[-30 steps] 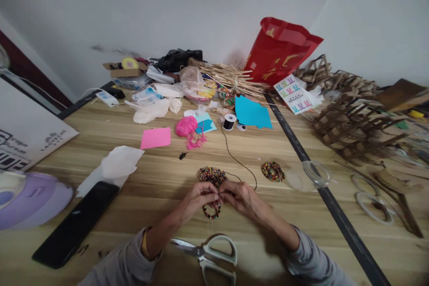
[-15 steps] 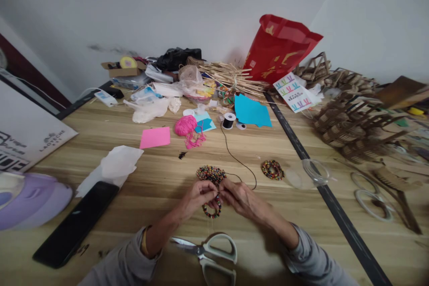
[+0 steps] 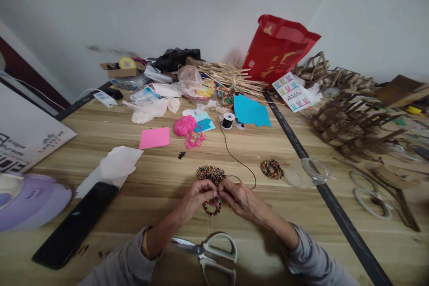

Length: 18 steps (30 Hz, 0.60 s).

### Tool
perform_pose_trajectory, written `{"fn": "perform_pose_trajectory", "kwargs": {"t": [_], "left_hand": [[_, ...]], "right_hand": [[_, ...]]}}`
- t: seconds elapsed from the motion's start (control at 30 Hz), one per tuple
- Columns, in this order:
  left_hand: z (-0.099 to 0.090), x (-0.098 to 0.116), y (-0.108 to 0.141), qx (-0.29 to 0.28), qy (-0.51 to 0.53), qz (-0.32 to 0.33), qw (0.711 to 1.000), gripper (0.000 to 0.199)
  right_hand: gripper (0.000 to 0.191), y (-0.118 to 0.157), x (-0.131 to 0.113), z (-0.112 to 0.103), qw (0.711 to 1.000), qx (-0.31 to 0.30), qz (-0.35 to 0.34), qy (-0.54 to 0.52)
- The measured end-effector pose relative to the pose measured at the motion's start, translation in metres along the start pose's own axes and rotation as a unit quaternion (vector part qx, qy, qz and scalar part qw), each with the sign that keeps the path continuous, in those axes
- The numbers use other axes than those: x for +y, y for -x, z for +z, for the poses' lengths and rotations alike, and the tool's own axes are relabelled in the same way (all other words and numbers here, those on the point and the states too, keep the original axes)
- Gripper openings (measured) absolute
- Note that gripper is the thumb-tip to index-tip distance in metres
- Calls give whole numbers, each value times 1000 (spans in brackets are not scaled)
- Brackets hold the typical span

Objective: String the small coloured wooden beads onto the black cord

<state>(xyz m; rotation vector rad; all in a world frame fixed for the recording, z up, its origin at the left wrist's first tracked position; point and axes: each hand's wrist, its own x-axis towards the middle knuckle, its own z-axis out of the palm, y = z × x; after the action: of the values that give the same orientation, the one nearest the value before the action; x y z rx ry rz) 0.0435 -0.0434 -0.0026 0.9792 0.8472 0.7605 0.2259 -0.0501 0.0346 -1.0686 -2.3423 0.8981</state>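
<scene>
Between my hands is a piece of multicoloured beadwork [image 3: 210, 173]: a dense cluster of small beads on the far side and a beaded loop [image 3: 212, 209] hanging nearer to me. My left hand [image 3: 197, 197] is closed, with thumb and forefinger pinching the beadwork where cluster and loop meet. Opposite it, my right hand [image 3: 240, 197] pinches at the same spot, fingertips almost touching the left ones. A black cord [image 3: 239, 161] runs from its spool [image 3: 228, 120] and ends behind my right fingers. The fingertips hide exactly what lies in each pinch.
Open-bladed scissors [image 3: 204, 250] lie just in front of me. A coiled bead strand [image 3: 272, 169] and a clear coil of line [image 3: 315, 170] are to the right. To the left are a black phone [image 3: 76, 223] and pink paper [image 3: 154, 137]. Pink yarn [image 3: 185, 125] sits farther back.
My hands stay nearly in place, still pinching the beadwork. The hanging bead loop has shifted very slightly upward. Nothing else on the table has moved.
</scene>
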Motion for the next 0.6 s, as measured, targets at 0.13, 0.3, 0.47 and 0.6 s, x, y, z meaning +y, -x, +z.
{"fn": "perform_pose_trajectory", "kwargs": {"t": [0.13, 0.3, 0.47, 0.6], "left_hand": [[1, -1, -1, 8, -4, 2, 1000, 26], [3, 2, -1, 2, -7, -9, 1000, 31], [2, 2, -1, 4, -23, 6, 1000, 30], [2, -1, -2, 31, -54, 33, 998, 31]], "right_hand": [[8, -1, -1, 0, 1000, 6, 15, -24], [8, -2, -1, 0, 999, 6, 27, -40], [7, -2, 0, 0, 999, 12, 32, -41], [8, -3, 2, 2, 997, 17, 44, -56]]}}
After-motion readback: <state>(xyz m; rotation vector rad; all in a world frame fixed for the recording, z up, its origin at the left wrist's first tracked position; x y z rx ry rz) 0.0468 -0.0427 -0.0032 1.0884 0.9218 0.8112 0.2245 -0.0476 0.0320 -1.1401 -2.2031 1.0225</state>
